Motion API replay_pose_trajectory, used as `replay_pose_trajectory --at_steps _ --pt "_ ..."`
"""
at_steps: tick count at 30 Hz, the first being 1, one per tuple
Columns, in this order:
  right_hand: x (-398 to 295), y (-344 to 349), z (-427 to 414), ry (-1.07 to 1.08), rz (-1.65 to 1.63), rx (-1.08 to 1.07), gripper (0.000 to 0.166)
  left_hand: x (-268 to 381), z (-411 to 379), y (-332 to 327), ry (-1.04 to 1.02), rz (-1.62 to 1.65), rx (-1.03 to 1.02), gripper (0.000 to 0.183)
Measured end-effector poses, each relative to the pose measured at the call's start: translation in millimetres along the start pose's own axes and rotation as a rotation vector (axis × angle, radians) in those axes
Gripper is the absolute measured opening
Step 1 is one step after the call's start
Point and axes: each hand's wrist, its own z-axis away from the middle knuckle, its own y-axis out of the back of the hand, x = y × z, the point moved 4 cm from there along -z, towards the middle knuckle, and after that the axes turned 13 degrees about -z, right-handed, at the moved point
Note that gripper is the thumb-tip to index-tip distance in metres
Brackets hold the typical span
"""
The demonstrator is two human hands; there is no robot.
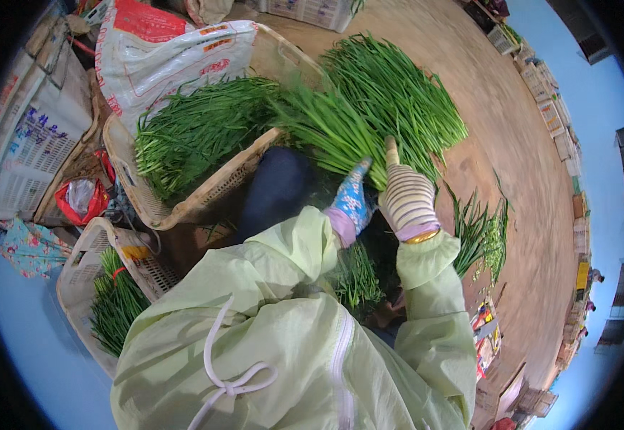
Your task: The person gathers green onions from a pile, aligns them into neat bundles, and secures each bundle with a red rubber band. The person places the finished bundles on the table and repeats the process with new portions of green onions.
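A bunch of long green chives (339, 126) lies across both my hands, its leaf tips pointing up and left. My left hand (354, 199), in a blue floral glove, grips it near the pale stem ends with the thumb on top. My right hand (411, 196), in a striped knit glove, closes around the stem ends from the right. Its index finger, with a tan covering at the tip, extends along them; its other fingertips are hidden. Just beyond my hands, a large pile of chives (398, 97) rests on the floor. Left of the bunch, more chives (204, 134) fill part of a plastic crate (183, 215).
A white woven sack (167, 64) drapes over the crate's far side. A second crate (75, 279) at lower left holds chives tied with a red band. Loose chives (468, 226) lie on the brown floor (532, 177) at right. A red bag (82, 199) sits at left.
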Motion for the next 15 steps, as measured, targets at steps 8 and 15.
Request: replay_pose_trajectory --at_steps 8,15 --pt "26.9 -57.4 67.7 -0.1 -0.186 0.113 0.077 14.8 -23.3 38.3 -0.249 -0.238 -0.177 0.049" --pt "94.2 -142.4 121.9 -0.237 -1.021 0.259 0.101 -23.3 -31.7 -15.4 -0.183 -0.594 -0.29 0.042"
